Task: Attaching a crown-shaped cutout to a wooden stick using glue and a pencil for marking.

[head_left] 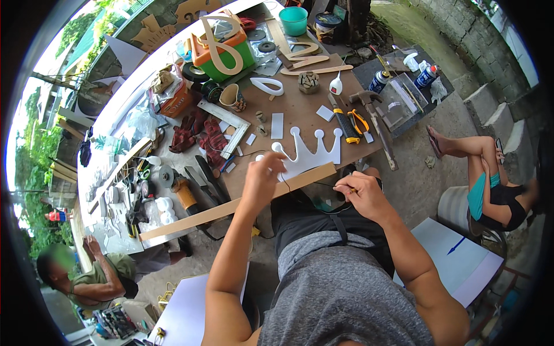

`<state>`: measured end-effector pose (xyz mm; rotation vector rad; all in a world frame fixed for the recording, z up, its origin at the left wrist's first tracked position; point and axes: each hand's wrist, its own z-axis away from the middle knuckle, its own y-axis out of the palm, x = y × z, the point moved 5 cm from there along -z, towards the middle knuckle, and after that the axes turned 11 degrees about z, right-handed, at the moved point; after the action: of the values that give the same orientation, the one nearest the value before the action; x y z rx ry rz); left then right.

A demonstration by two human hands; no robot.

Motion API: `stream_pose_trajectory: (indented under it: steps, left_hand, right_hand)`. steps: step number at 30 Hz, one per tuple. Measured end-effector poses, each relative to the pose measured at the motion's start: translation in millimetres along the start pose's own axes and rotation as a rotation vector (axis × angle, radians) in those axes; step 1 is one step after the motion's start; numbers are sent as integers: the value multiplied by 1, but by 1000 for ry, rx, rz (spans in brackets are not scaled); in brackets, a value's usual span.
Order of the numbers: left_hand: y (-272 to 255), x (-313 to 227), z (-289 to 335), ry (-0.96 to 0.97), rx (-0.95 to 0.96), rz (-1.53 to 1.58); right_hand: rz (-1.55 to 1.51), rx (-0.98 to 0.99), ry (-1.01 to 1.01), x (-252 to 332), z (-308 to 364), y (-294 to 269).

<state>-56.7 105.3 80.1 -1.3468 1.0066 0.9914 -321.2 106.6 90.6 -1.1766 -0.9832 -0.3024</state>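
Note:
A white crown-shaped cutout with round-tipped points lies at the near edge of the table. My left hand is over its left end, fingers bent together on a thin black cord that hangs below them. My right hand is to the right, over my lap, with thumb and fingers pinched on something small. A thin dark line runs leftward from that pinch; what it belongs to is unclear. A long wooden strip lies along the near table edge, partly behind my left forearm.
A hammer, yellow-handled pliers and a glue bottle lie right. Left are a white square frame, red gloves and an angle grinder. A green-orange box stands behind. People sit at both sides.

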Motion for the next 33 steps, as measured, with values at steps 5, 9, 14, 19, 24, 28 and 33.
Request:
stream_pose_trajectory:
  steps: [5, 9, 14, 19, 24, 28, 33]
  left_hand:
    - [-39, 60, -13, -112, -335, -18]
    - [-46, 91, -23, -187, -429, -139]
    - [-45, 112, -48, -182, -421, -312]
    - [-40, 111, -79, -24, -364, -561]
    - [-40, 122, -95, -207, -217, -399]
    - [-46, 121, -92, -160, -180, -389]
    - [-49, 117, -94, -205, -159, -261]
  right_hand:
    - [-36, -16, 6, 0, 8, 0]
    - [-77, -30, 30, 4, 6, 1]
    - [-137, -63, 93, -1, -1, 0]
    - [-170, -68, 134, -6, -7, 0]
    - [-177, -76, 152, -8, -14, -3]
    - [-153, -40, 180, -11, -20, -3]
    - [-160, 13, 216, -14, -29, 0]
